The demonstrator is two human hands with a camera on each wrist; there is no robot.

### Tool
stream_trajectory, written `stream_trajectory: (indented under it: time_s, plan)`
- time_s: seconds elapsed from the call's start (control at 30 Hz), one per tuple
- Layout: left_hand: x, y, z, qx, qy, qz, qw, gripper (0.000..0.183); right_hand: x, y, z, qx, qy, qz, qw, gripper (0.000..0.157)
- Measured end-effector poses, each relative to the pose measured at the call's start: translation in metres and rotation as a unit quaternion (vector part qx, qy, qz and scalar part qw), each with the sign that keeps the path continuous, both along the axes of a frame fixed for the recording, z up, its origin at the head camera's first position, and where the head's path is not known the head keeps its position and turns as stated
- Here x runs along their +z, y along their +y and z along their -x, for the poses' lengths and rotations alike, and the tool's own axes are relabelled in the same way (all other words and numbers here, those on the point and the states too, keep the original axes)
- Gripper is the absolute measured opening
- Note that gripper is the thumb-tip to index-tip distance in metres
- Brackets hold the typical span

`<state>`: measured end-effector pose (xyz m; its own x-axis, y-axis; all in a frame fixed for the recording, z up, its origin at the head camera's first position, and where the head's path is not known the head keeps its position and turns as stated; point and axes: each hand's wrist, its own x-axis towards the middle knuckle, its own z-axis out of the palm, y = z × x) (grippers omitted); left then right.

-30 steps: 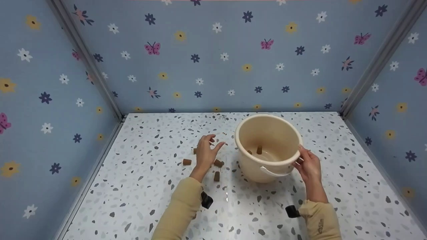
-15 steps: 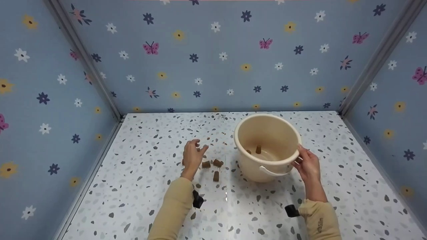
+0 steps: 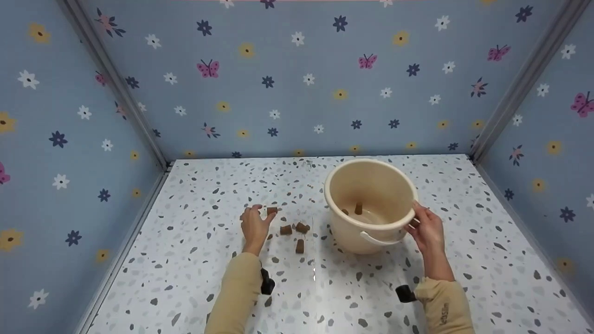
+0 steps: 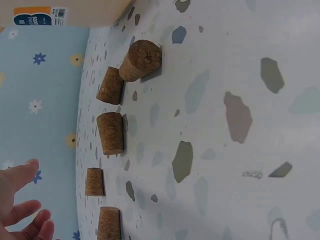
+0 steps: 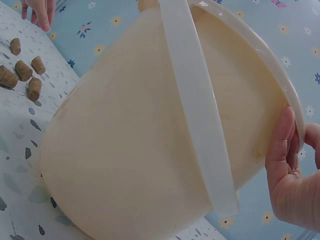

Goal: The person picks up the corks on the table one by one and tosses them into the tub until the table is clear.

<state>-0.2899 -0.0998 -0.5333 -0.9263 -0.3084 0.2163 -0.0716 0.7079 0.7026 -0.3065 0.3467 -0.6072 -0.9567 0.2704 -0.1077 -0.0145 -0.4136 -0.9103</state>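
Note:
My right hand (image 3: 429, 229) grips the rim of a cream plastic bucket (image 3: 345, 234) at its right side; the right wrist view shows fingers and thumb on either side of the rim (image 5: 295, 95). The bucket stands on the table, its white handle (image 3: 380, 239) hanging at the front. Two corks lie inside, one of them this brown cork (image 3: 358, 208). My left hand (image 3: 254, 227) is left of the bucket, fingers spread and holding nothing, beside a loose cork (image 3: 272, 210). More corks (image 3: 286, 229) lie between that hand and the bucket.
The white speckled table (image 3: 185, 260) is bounded by blue flowered panels at the back (image 3: 287, 102) and both sides. Grey metal posts (image 3: 116, 83) stand at the back corners. A sticker (image 4: 40, 16) on the bucket shows in the left wrist view.
My left hand has moved left and slightly toward me, uncovering corks that it hid before. The right hand and the bucket have stayed in place.

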Motion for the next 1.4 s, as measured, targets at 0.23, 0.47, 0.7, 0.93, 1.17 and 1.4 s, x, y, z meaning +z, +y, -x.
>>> stream_trajectory:
  time_s: [0.23,0.47,0.7,0.93,1.17,1.4]
  plan:
    - [-0.013,-0.008,0.000,0.017,-0.049,0.017,0.9985,0.044,0.064,-0.031,-0.036,-0.003,-0.010,0.011,1.000,0.029]
    - [-0.026,-0.016,-0.003,0.019,-0.083,0.010,0.9963,0.048,0.142,-0.075,-0.079,-0.025,-0.058,0.005,0.998,0.030]
    - [-0.034,-0.020,-0.008,0.030,-0.102,0.001,0.9943,0.050,0.119,-0.062,-0.065,-0.011,-0.047,0.005,0.999,0.031]
    - [-0.038,-0.020,-0.011,0.033,-0.109,-0.012,0.9935,0.050,0.048,-0.021,-0.026,0.012,-0.002,0.036,0.999,0.026]
    - [-0.039,-0.019,-0.010,0.035,-0.110,-0.020,0.9931,0.041,0.103,-0.051,-0.056,-0.002,-0.026,0.029,0.999,0.025]
    - [-0.042,-0.018,-0.009,0.042,-0.100,-0.013,0.9940,0.032,0.147,-0.074,-0.078,-0.025,-0.076,0.045,0.996,0.021]
